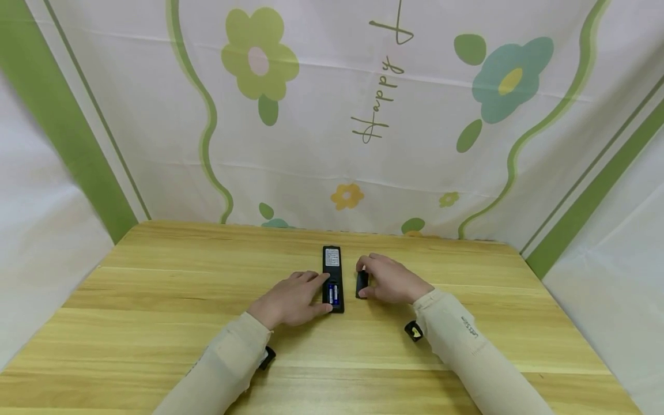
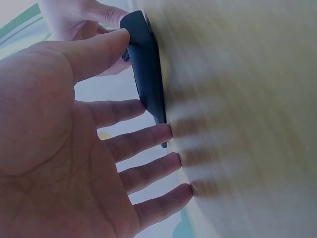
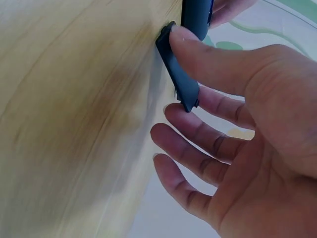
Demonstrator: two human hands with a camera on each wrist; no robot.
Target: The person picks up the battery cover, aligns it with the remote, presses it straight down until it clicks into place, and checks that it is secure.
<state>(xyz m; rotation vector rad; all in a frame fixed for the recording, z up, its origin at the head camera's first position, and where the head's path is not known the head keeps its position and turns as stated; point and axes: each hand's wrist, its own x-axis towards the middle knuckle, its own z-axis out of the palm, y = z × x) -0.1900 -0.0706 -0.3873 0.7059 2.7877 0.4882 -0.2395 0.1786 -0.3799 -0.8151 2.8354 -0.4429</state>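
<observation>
A black remote control [image 1: 332, 268] lies face down on the wooden table, a white label near its far end. Two blue batteries [image 1: 334, 294] show in its uncovered compartment. My left hand [image 1: 293, 300] is at its left side, thumb and index fingertip touching the remote's edge; in the left wrist view the fingers are nearly straight, the others reaching down to the table. Just right of the remote, my right hand [image 1: 391, 279] pinches a black battery cover [image 3: 178, 69] between thumb and index finger. Its other fingers are loosely bent below the cover.
The wooden table [image 1: 171, 294] ends at a white cloth [image 1: 311, 150] with printed flowers, which hangs behind it and at both sides. Black straps [image 1: 413, 331] with small devices are worn at the wrists, below beige sleeves [image 1: 467, 346].
</observation>
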